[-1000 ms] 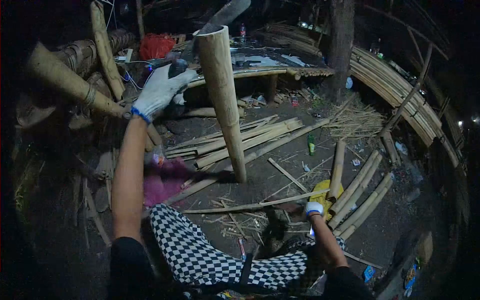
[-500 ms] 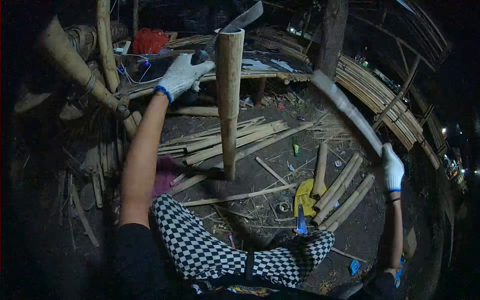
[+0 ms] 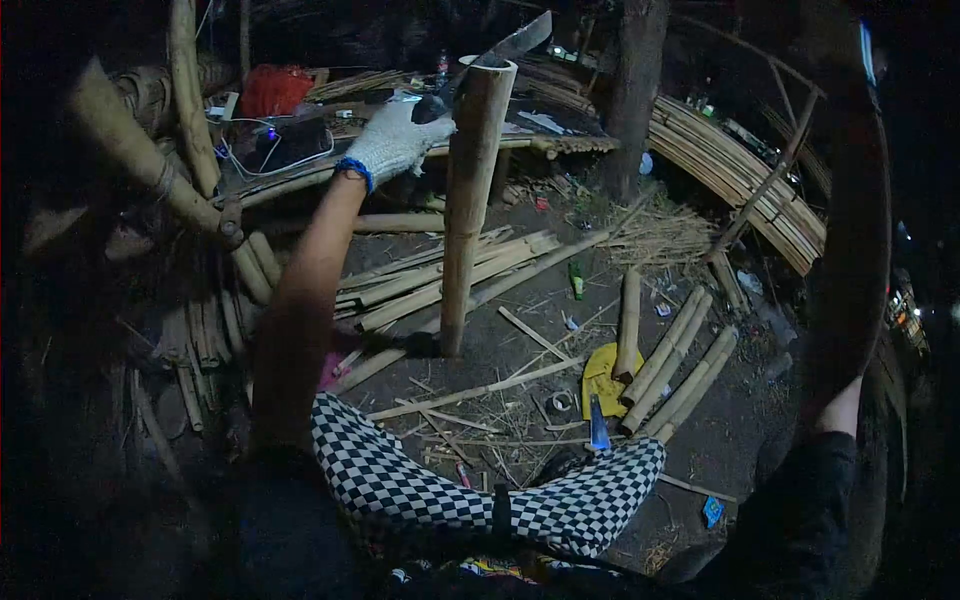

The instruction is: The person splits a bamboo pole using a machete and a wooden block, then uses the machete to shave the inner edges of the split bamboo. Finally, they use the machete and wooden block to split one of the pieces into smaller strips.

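In a white glove with a blue band at the wrist, my left hand (image 3: 395, 140) is closed round the dark handle of a large knife. The blade (image 3: 522, 38) lies across the open top of an upright bamboo pole (image 3: 472, 190) and sticks out past its right side. The pole's foot is on the dirt ground. My right forearm is raised into shadow along the right edge; the hand itself cannot be made out, nor can anything it holds.
Split bamboo strips (image 3: 510, 262) lie behind the pole. Short bamboo pieces (image 3: 665, 360) and a yellow cloth (image 3: 600, 378) are on the ground at the right. A tree trunk (image 3: 635, 100) and a low platform with a red bag (image 3: 275, 92) stand farther back.
My right hand, earlier seen at the right with a blurred long stick, has swung up out of sight. The pole's top leans more to the right, with my left hand and the knife shifted along.
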A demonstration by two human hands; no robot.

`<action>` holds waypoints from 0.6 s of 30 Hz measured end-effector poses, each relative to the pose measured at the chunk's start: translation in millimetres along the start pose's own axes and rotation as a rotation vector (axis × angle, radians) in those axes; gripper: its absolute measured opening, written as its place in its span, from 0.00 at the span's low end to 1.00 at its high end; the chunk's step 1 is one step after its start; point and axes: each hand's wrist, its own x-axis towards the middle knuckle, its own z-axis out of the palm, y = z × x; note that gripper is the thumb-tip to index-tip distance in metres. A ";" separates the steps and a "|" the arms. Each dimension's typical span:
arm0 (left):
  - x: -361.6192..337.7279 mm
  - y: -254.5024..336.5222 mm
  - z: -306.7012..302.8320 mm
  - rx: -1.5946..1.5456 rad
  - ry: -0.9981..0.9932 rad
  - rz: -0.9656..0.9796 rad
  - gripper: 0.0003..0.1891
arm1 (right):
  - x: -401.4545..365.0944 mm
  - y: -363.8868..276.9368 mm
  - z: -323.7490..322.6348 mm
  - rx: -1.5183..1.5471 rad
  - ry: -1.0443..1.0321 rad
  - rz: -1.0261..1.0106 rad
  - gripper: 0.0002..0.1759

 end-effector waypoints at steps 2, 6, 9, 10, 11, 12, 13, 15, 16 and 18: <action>6.0 -4.8 2.7 0.026 0.083 -0.031 0.27 | 20.1 45.1 39.4 -0.123 -0.148 -0.001 0.25; -6.0 8.6 -10.0 0.089 -0.023 -0.039 0.23 | 28.1 165.8 140.1 -0.170 -0.425 0.000 0.26; -2.3 9.3 -15.7 0.213 0.042 0.090 0.23 | -16.0 -6.2 100.8 -0.631 -0.443 -0.089 0.25; 2.0 3.8 -14.4 0.247 0.048 0.149 0.22 | -11.5 -18.1 90.4 -0.767 -0.410 -0.038 0.27; 34.4 -37.3 -6.5 0.385 0.080 0.168 0.22 | -8.5 -33.8 73.8 -0.767 -0.405 -0.041 0.27; 67.0 -78.7 1.2 0.526 0.116 0.183 0.22 | -6.7 -54.3 53.2 -0.681 -0.312 -0.101 0.24; 98.0 -117.7 8.6 0.664 0.155 0.195 0.23 | -6.5 -71.3 32.8 -0.593 -0.221 -0.159 0.20; 37.5 -43.6 -14.1 0.338 -0.008 0.133 0.21 | -7.9 -89.3 12.5 -0.417 -0.051 -0.271 0.14; 3.9 -1.3 -26.3 0.180 -0.078 0.086 0.21 | -10.4 -96.1 6.1 -0.342 0.010 -0.282 0.15; 7.5 -5.9 -21.4 0.175 -0.009 0.021 0.21 | -8.8 -87.8 1.7 -0.301 0.024 -0.275 0.17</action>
